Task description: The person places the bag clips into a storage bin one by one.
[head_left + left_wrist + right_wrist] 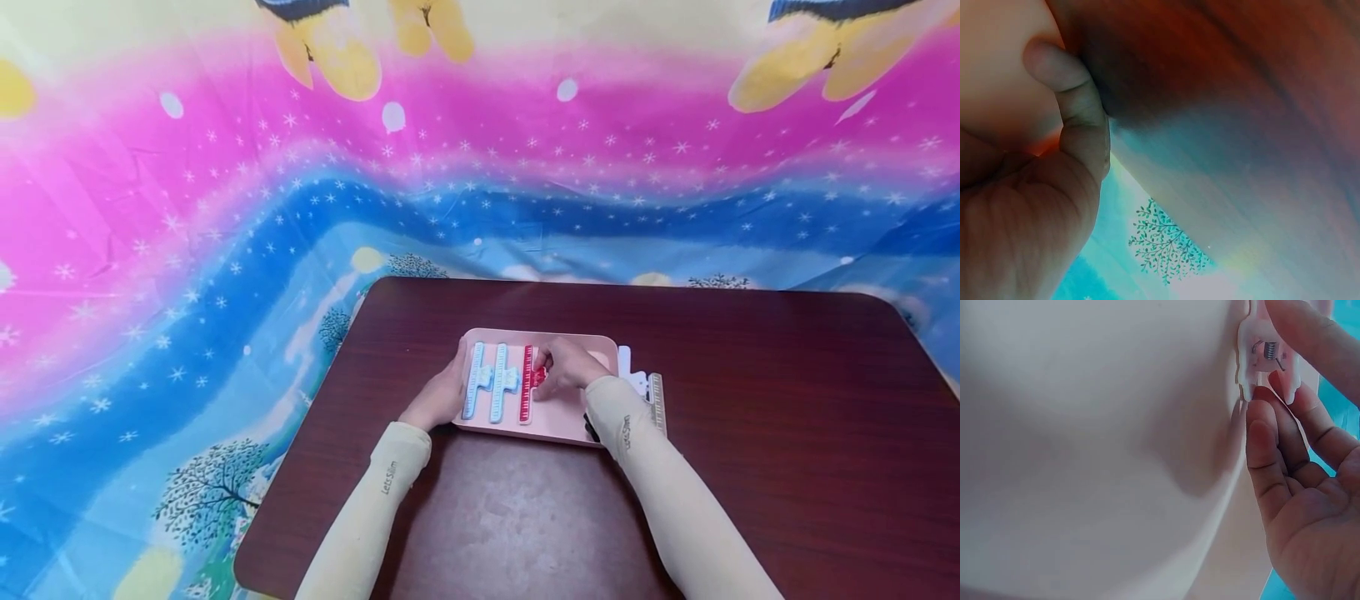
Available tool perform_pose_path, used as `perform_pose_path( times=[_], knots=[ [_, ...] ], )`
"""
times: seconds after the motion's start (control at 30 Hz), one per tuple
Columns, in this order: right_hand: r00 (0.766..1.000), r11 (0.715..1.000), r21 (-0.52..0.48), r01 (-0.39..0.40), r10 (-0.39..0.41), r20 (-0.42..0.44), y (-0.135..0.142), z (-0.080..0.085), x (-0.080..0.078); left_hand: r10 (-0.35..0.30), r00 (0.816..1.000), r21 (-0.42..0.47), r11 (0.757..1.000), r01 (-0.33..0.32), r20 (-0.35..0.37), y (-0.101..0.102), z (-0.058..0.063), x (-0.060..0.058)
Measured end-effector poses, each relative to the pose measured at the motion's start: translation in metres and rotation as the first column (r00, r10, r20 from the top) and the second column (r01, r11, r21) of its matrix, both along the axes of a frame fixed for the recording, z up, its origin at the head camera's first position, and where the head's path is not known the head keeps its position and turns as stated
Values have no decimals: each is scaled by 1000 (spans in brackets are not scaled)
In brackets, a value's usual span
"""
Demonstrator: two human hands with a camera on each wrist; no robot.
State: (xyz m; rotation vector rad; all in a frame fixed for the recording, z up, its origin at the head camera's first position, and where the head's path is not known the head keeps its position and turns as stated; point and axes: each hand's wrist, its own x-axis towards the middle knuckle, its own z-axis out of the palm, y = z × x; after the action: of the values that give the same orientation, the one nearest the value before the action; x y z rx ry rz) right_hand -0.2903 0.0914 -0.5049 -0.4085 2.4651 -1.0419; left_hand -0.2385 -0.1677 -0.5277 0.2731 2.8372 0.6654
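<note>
A pink tray [558, 428] lies on the table. In it, two light-blue clips with a piano-key pattern, a left one [472, 392] and a middle one [497, 396], lie side by side. To their right is a red piano-key clip [526, 396]. My right hand [567, 367] pinches this red clip by its handle; the right wrist view shows a metal spring [1270, 351] between the fingers. At the tray's left side, my left hand [441, 392] grips the rim, its thumb [1075, 94] bent over the edge. Its other fingers are mostly hidden.
Beside the tray's right edge lie a white clip [636, 382] and a beige piano-key clip [657, 402], partly behind the right forearm. Something black [591, 429] shows by the right wrist. The brown table [787, 433] has rounded corners; a printed cloth [225, 250] hangs behind it.
</note>
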Motion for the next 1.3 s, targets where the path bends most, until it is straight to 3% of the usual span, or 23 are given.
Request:
perform_pose_path(
  times=[0.53,0.67,0.83,1.1,1.3],
  knots=[
    [999,999,32,-37,37,-29,8,0,3,14,1000,4,1000,-14,-5,1,-4,-1],
    [995,997,36,-69,72,-63,14,5,4,10,1000,3,1000,-10,-9,1,-4,-1],
    [990,996,71,-53,62,-130,23,21,6,19,1000,5,1000,-19,1,-1,-2,1],
    [976,1000,14,-14,16,-218,67,53,11,8,1000,-6,1000,-8,-7,0,2,3],
    [967,999,34,25,-15,-256,110,57,19,6,1000,-2,1000,-6,-13,0,0,2]
  ],
)
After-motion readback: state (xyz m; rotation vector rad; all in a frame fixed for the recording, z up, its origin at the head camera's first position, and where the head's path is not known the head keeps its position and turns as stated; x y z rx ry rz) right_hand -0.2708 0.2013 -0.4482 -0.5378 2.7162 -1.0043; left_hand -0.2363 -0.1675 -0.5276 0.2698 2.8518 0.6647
